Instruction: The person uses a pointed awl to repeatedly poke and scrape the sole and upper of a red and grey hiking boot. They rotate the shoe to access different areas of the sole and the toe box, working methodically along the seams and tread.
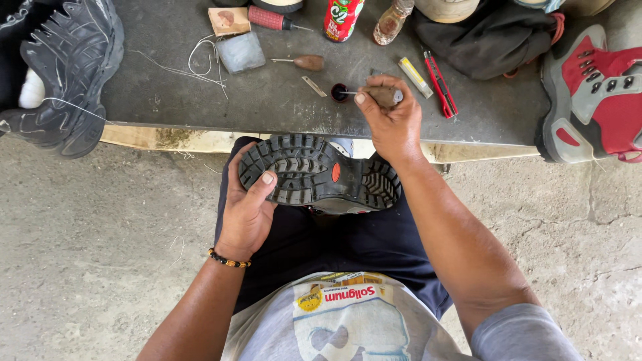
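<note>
Grey bench over concrete floor. Left hand clamped around upturned shoe on lap; right hand pinching awl, tip at small pot (glue, probably). Loading step; next, steady carry to sole.

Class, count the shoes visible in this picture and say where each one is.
3: black shoe upturned in the left hand; black shoe at table's left; red-grey boot at right. Others may lie beyond the frame.

Shoe sole blk w/ orange oval, lugged tread; boot red/grey; cutter red; bench dk grey.
</note>
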